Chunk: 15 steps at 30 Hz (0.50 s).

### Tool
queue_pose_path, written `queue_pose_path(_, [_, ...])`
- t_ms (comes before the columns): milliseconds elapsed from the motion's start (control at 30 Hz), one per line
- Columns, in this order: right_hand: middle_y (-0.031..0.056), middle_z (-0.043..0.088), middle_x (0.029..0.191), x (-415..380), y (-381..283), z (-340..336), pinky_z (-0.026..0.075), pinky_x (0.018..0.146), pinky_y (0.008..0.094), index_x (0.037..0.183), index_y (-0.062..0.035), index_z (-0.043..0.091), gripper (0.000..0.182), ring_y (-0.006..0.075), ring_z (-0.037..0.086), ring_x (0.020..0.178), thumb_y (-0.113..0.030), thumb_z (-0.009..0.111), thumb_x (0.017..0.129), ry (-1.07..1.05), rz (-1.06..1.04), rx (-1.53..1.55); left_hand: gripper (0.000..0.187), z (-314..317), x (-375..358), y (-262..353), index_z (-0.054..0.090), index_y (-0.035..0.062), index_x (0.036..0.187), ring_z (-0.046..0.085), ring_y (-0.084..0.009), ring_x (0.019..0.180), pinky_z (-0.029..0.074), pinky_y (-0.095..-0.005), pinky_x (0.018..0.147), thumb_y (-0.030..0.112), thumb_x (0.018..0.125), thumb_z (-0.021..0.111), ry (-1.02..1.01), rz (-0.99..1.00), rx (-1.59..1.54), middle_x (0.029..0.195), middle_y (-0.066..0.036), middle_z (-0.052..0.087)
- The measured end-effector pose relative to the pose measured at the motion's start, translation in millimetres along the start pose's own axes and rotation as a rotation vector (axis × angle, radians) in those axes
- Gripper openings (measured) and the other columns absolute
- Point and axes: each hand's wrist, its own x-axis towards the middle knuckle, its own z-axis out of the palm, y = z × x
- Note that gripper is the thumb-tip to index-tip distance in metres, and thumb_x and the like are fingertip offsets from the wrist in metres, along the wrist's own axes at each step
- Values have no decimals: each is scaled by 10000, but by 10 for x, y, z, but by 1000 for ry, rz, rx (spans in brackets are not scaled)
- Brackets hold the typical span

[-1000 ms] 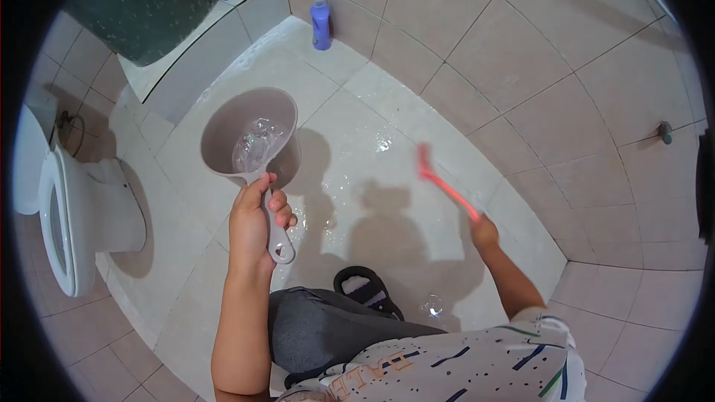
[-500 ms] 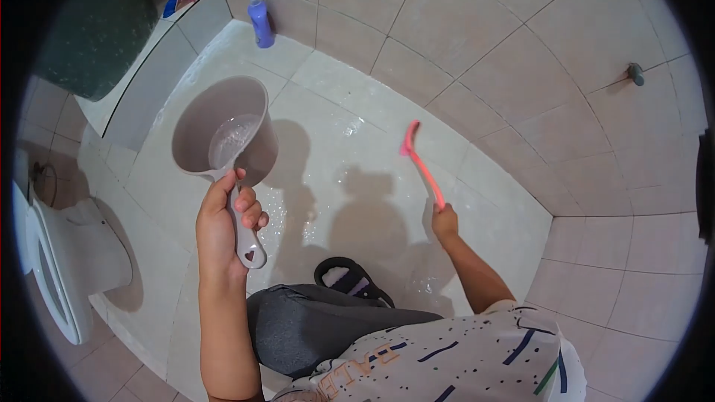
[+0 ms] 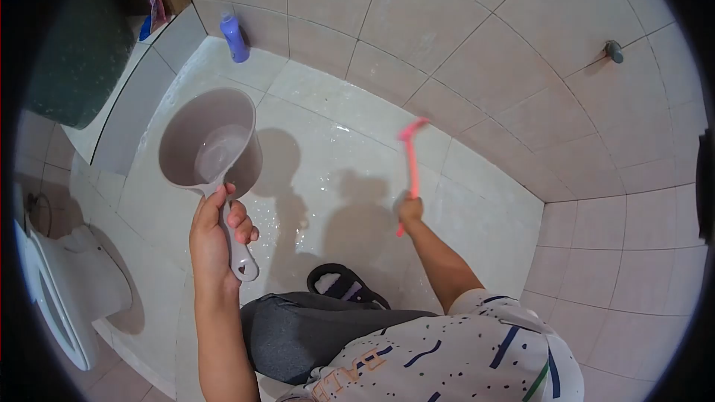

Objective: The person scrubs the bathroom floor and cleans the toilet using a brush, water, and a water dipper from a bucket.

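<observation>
My left hand (image 3: pixel 211 238) is wrapped round the handle of a pale grey-mauve water dipper (image 3: pixel 179 138), with a little clear water at its bottom. The dipper hangs over the wet floor, its mouth tilted toward me, and a heart-shaped hole marks the handle's end. My right hand (image 3: pixel 410 210) grips the lower handle of a pink scrub brush (image 3: pixel 412 167). The handle's tip pokes out below my fist. Its head, slightly blurred, points to the right close to the foot of the tiled wall.
A purple bottle (image 3: pixel 234 39) stands in the far corner. At the left are a white toilet (image 3: pixel 93 272) and a large dark green container (image 3: pixel 78 59) on a tiled ledge (image 3: pixel 138 100). A metal fitting (image 3: pixel 613 51) sticks out of the wall. My sandalled foot (image 3: pixel 346 285) is on the wet floor.
My right hand has moved left with the brush, whose head has swung to point right. My left hand and the dipper appear slightly lower and further left as the view shifts.
</observation>
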Motion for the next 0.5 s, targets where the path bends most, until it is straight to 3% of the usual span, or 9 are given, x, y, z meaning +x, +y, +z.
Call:
queue_pose_path(67, [262, 538, 783, -111, -156, -84, 428, 667, 415, 822, 35, 498, 391, 374, 532, 773, -335, 377, 789, -62, 26, 112, 147, 6, 8, 6, 435, 58, 838, 339, -78, 371, 335, -238, 406, 200, 817, 402, -5, 12, -1, 490, 11, 355])
queue_pose_path(167, [257, 536, 813, 87, 268, -464, 422, 674, 418, 865, 45, 463, 427, 380, 529, 778, -367, 384, 783, -5, -128, 27, 147, -12, -18, -12, 437, 59, 842, 341, -84, 369, 336, -242, 405, 199, 817, 401, 12, -23, 6, 489, 6, 355])
queue_pose_path(267, [247, 540, 784, 350, 859, -596, 431, 625, 412, 877, 43, 450, 450, 366, 541, 737, -392, 389, 781, 48, 332, 181, 159, -35, -52, 7, 457, 86, 852, 313, -54, 362, 310, -220, 403, 228, 829, 389, 32, -34, 25, 480, 44, 339])
queue_pose_path(300, [247, 540, 784, 365, 922, -512, 431, 625, 412, 877, 43, 450, 450, 366, 541, 737, -392, 389, 781, 44, 324, 177, 159, -38, -51, 15, 457, 86, 852, 313, -54, 362, 310, -220, 403, 228, 829, 389, 39, -31, 18, 480, 44, 339])
queue_pose_path(367, [243, 540, 748, 271, 908, -455, 428, 589, 423, 864, 34, 430, 423, 366, 541, 708, -379, 371, 797, 247, 224, 5, 159, -42, -52, 26, 456, 84, 851, 312, -54, 361, 310, -221, 402, 228, 827, 392, 60, -15, 42, 480, 43, 338])
queue_pose_path(400, [243, 540, 748, 249, 907, -466, 428, 589, 423, 864, 34, 430, 423, 366, 541, 708, -379, 371, 797, 240, 224, 1, 159, -55, -54, 26, 456, 84, 851, 312, -54, 361, 310, -221, 402, 228, 827, 392, 68, -17, 44, 480, 43, 338])
queue_pose_path(467, [242, 542, 737, -34, 331, -801, 425, 590, 439, 876, 17, 406, 376, 375, 537, 701, -348, 339, 816, 154, -50, -79, 148, -81, -31, 42, 435, 53, 840, 343, -94, 369, 337, -241, 405, 194, 819, 395, 51, 5, -14, 496, -4, 362])
queue_pose_path(500, [242, 542, 737, -49, 221, -808, 425, 590, 439, 876, 17, 406, 376, 375, 537, 701, -348, 339, 816, 149, -57, -74, 148, -92, -21, 54, 435, 53, 840, 343, -94, 369, 337, -241, 405, 194, 819, 395, 55, 14, -13, 496, -4, 362])
